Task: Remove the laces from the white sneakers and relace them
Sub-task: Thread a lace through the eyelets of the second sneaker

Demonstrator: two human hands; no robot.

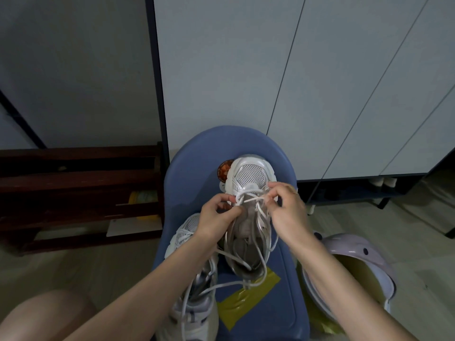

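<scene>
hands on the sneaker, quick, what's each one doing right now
Left hand: pinches the white lace at the left eyelets of the sneaker.
Right hand: pinches the same lace on the right side.

Both forearms forward, left grip (216, 215) and right grip (283, 205) curled, pinching.

Pale cabinet doors (270, 70), dark, perhaps wooden, rack (73, 180).

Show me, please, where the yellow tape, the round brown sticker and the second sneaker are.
yellow tape (248, 300): head view, middle of the strip on the blue seat.
round brown sticker (224, 170): head view, its visible left half.
second sneaker (189, 230): head view, its laced front part.
</scene>
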